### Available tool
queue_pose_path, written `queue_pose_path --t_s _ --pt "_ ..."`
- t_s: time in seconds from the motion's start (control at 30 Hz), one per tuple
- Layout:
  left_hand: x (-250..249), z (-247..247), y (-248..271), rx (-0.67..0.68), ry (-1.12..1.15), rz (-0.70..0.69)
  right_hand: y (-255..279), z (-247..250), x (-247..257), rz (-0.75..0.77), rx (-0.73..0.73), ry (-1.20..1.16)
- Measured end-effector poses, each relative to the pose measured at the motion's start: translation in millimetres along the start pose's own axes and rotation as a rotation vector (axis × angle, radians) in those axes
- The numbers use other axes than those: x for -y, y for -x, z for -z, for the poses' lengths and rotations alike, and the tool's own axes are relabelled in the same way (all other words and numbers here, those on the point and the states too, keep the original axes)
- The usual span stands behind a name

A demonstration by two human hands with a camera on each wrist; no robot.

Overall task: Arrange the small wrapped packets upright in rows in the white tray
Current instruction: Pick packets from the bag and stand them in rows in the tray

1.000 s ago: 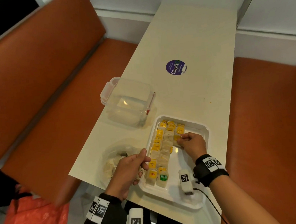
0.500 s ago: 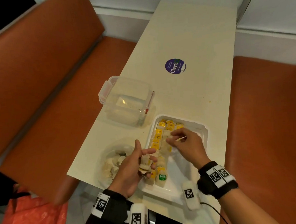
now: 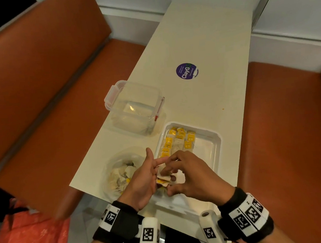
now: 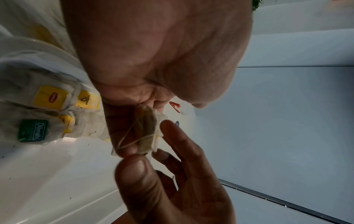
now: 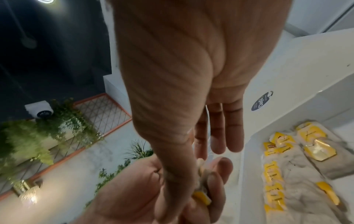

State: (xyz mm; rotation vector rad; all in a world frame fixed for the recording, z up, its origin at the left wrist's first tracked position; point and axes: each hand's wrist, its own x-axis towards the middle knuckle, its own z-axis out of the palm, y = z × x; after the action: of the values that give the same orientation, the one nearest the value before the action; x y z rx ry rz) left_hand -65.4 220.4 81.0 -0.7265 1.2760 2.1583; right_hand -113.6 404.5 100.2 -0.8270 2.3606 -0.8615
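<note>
The white tray (image 3: 214, 136) sits near the table's front edge, with rows of yellow-tagged packets (image 3: 176, 142) along its left side. Over the tray's near left corner my left hand (image 3: 146, 176) holds a small stack of packets (image 3: 162, 180). My right hand (image 3: 189, 174) meets it from the right. In the left wrist view the right thumb (image 4: 138, 171) and a finger pinch one stringed packet (image 4: 147, 130) from that stack, the other fingers straight. In the right wrist view a yellow tag (image 5: 201, 198) shows between both hands, next to the tray's rows (image 5: 277, 174).
A clear plastic bag (image 3: 119, 176) with several loose packets lies left of the tray at the table edge. A clear lidded container (image 3: 136, 107) stands behind it. A round purple sticker (image 3: 187, 71) is further up the table. Orange benches flank the narrow table.
My right hand has left the tray's rows and come back to the left hand. The left hand has risen with its stack over the tray's near left corner.
</note>
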Motion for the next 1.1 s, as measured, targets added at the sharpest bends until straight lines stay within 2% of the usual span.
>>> queue_pose_path --t_s 0.1,0.23,0.4,0.57,0.73,0.8,0.87,0.97,1.03,1.1 --pt "0.0 -1.8 3.9 -0.017 -0.018 -0.021 2.0 -5.4 2.5 0.020 -0.045 0.039" --pt "0.2 -2.2 4.5 -0.027 -0.015 -0.048 0.1 -9.5 -0.8 0.007 -0.169 -0.032" --pt "3.8 -2.1 6.9 -0.034 -0.049 -0.060 0.9 2.6 -2.0 -0.056 -0.235 -0.289" --pt "7.4 -2.4 6.9 0.007 0.073 -0.001 2.9 9.1 -7.6 -0.062 -0.297 -0.345" --pt "8.6 -2.8 7.1 -0.037 -0.047 -0.068 6.6 12.0 -13.6 -0.124 -0.400 -0.578" --pt "6.8 -3.5 9.3 -0.036 -0.095 -0.049 7.7 12.7 -15.7 -0.122 -0.393 -0.665" --pt "5.5 -3.8 9.8 -0.103 -0.215 -0.041 8.9 13.5 -18.0 -0.110 -0.374 -0.768" --pt "3.1 -5.7 8.0 -0.205 -0.276 -0.114 9.6 17.3 -23.8 -0.059 -0.285 -0.801" --pt "-0.3 -8.1 7.7 -0.155 -0.221 -0.159 9.9 19.2 -27.6 -0.007 -0.177 -0.764" --pt "-3.5 -10.8 8.3 -0.046 -0.244 -0.167 9.4 19.9 -30.3 0.011 -0.086 -0.754"
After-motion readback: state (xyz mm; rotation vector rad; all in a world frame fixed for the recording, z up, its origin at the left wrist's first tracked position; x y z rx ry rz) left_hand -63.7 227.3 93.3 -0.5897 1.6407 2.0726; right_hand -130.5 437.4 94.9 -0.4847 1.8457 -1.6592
